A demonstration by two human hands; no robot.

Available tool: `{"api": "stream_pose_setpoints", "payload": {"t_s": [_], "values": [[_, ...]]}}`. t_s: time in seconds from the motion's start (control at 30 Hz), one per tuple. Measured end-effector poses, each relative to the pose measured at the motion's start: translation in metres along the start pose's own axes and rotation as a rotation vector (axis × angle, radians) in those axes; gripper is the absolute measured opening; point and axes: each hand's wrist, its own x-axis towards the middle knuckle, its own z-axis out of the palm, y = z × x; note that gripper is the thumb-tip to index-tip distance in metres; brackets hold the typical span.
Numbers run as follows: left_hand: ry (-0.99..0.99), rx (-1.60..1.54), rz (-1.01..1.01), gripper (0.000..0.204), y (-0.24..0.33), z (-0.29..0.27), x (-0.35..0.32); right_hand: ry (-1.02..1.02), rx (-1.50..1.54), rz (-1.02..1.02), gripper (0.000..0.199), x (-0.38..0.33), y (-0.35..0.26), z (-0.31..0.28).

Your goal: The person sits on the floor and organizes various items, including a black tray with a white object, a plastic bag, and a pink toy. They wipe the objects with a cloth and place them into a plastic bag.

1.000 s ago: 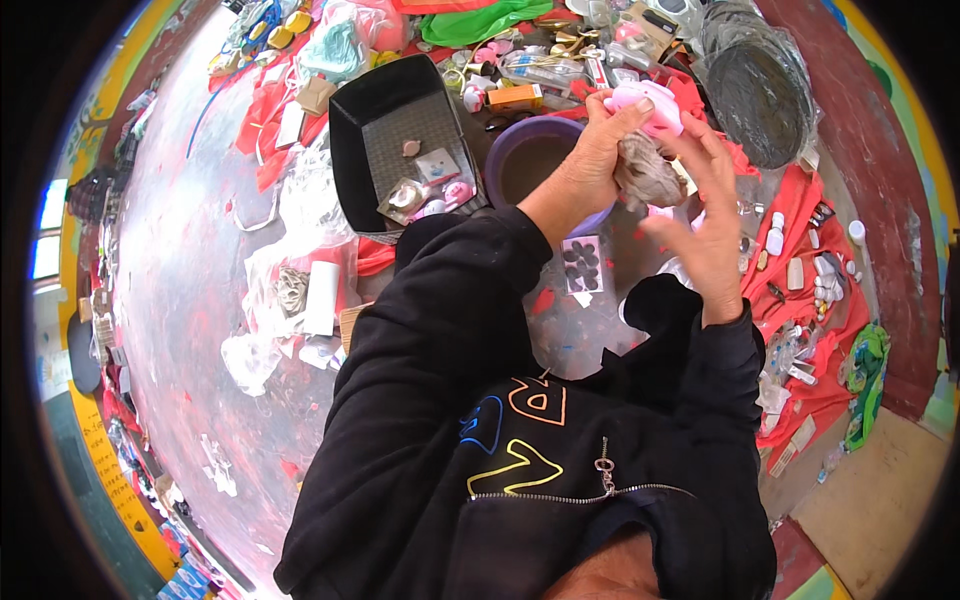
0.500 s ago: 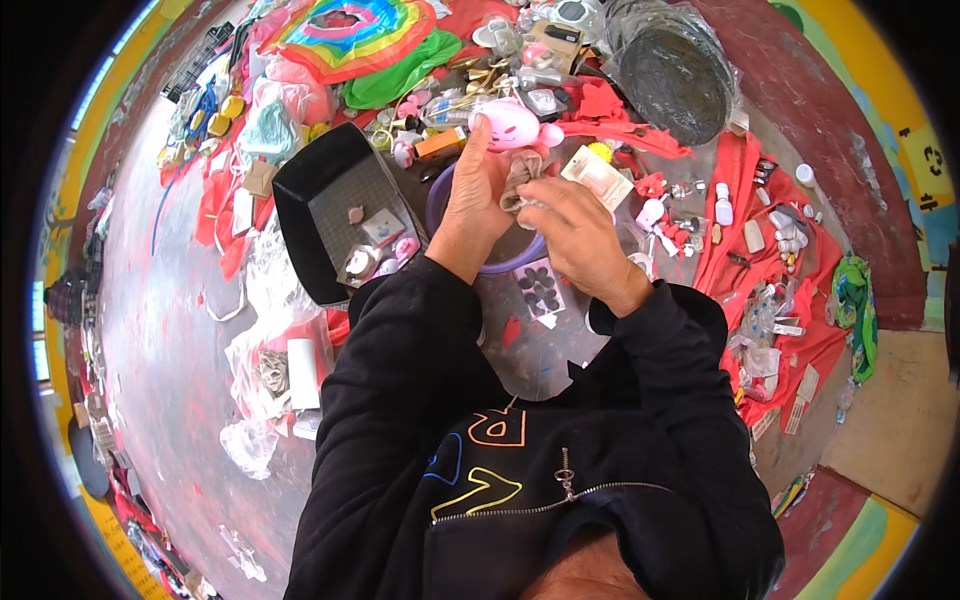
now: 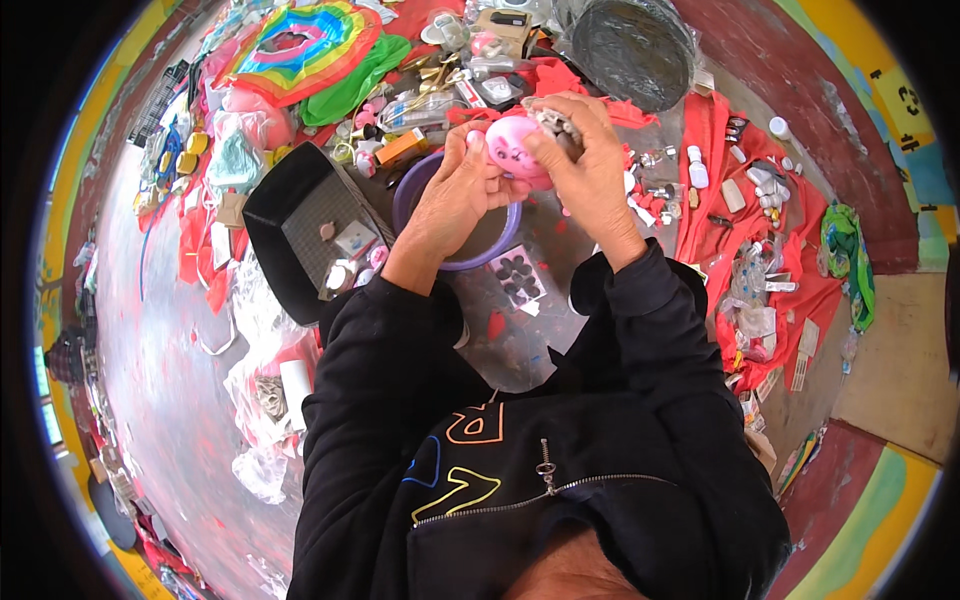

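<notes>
A rounded pink toy with a small printed face is held up over a purple basin. My left hand grips its left side, thumb on top and fingers curled beneath. My right hand is closed around a crumpled grey-brown cloth and presses it to the toy's right side, with the thumb on the pink surface. Part of the cloth is hidden behind the fingers. Both hands cover much of the basin's mouth.
Left of the basin, a tilted black bin contains small items. A card with dark round pieces lies nearer me. Beyond are an orange box, a rainbow-coloured round sheet and a plastic-wrapped dark round tray. Red cloth with small items spreads right.
The toy has turned and come nearer, its face now between my hands. My right hand has shifted with the cloth from below the toy to its upper right side. The view has moved slightly.
</notes>
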Motion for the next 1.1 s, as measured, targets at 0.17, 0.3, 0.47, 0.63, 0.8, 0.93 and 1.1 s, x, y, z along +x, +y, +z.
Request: {"api": "stream_pose_setpoints", "payload": {"t_s": [0.17, 0.3, 0.47, 0.63, 0.8, 0.93, 1.1], "values": [[-0.036, 0.047, -0.036, 0.032, 0.001, -0.003, -0.007, -0.015, 0.152, 0.200, 0.008, 0.003, 0.013, -0.014], [0.044, 0.017, 0.024, 0.026, -0.004, -0.009, -0.004, 0.027, 0.145, 0.086, 0.007, 0.003, 0.013, -0.009], [0.163, -0.062, 0.103, 0.029, -0.012, 0.005, -0.004, 0.054, 0.060, -0.026, 0.008, -0.001, 0.012, -0.001], [0.124, -0.072, 0.105, 0.035, -0.011, 0.008, -0.007, 0.064, -0.104, -0.207, 0.013, -0.010, 0.002, 0.007], [0.109, 0.142, 0.244, 0.046, 0.001, 0.007, -0.003, 0.058, -0.062, -0.153, 0.015, -0.014, 0.004, 0.010], [0.161, 0.291, 0.297, 0.052, 0.009, 0.003, -0.007, -0.060, 0.296, 0.180, 0.007, -0.007, 0.007, -0.004], [0.167, 0.784, 0.446, 0.046, 0.005, 0.000, -0.003, 0.074, 0.575, 0.342, 0.010, 0.007, 0.001, -0.025]]}}
